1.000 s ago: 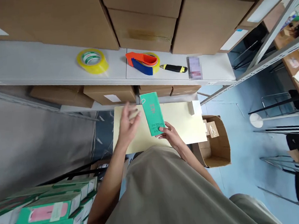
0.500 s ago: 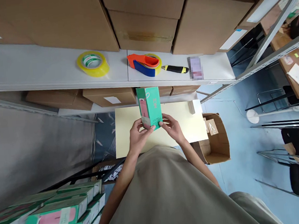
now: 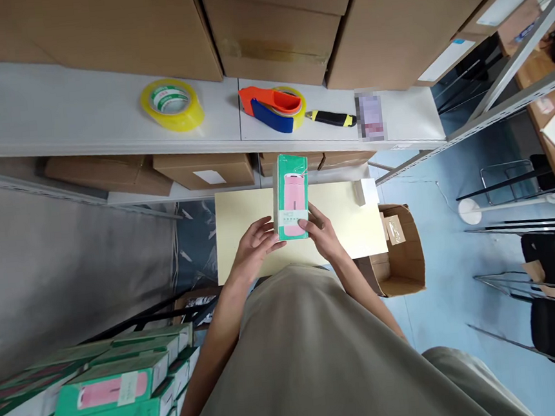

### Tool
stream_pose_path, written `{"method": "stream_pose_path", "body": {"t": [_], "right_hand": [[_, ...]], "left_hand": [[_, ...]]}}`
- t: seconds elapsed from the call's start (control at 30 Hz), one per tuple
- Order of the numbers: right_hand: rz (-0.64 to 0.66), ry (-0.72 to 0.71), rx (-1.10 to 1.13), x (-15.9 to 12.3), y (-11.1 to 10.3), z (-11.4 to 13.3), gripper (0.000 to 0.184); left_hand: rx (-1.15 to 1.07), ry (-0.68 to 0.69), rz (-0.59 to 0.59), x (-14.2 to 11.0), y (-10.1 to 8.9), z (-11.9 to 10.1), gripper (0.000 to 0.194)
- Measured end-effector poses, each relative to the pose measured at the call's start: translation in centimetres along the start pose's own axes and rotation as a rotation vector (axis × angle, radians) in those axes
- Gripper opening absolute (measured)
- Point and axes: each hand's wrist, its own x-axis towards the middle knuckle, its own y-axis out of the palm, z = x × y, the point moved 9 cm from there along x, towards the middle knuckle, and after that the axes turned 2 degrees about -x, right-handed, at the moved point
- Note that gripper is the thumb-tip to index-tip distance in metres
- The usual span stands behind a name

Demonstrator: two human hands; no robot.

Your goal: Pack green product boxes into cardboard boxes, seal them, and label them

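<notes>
A green and white carton (image 3: 296, 196) with a pink bottle-shaped picture stands upright in front of me, above the pale yellow tabletop (image 3: 244, 214). My right hand (image 3: 322, 231) grips its lower right side, thumb on the printed front and the other fingers behind. Just left of the carton's bottom corner is my left hand (image 3: 256, 243), fingers spread and not wrapped around it; whether a fingertip touches the carton I cannot tell. At the tabletop's far right corner sits a small white box (image 3: 366, 192).
Many similar green cartons (image 3: 113, 390) are stacked at lower left. A grey shelf (image 3: 103, 106) ahead carries a yellow tape roll (image 3: 171, 105), an orange-blue tape dispenser (image 3: 273, 108) and a utility knife (image 3: 332, 118). An open cardboard box (image 3: 398, 256) is right of the table.
The carton has turned so its pink-picture side faces me, and it sits slightly further right. My left hand has come off it with fingers spread; my right hand keeps hold.
</notes>
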Motion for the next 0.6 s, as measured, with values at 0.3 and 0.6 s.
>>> {"method": "stream_pose_path", "body": {"t": [0.3,0.6], "right_hand": [[0.055,-0.086,-0.061,0.3,0.8,0.7,0.092],[-0.085,-0.115,-0.099,1.8,-0.1,0.2,0.113]], "left_hand": [[0.081,0.088,-0.093,0.0,-0.1,0.6,0.071],[0.348,0.289,-0.147,-1.0,0.3,0.6,0.075]]}}
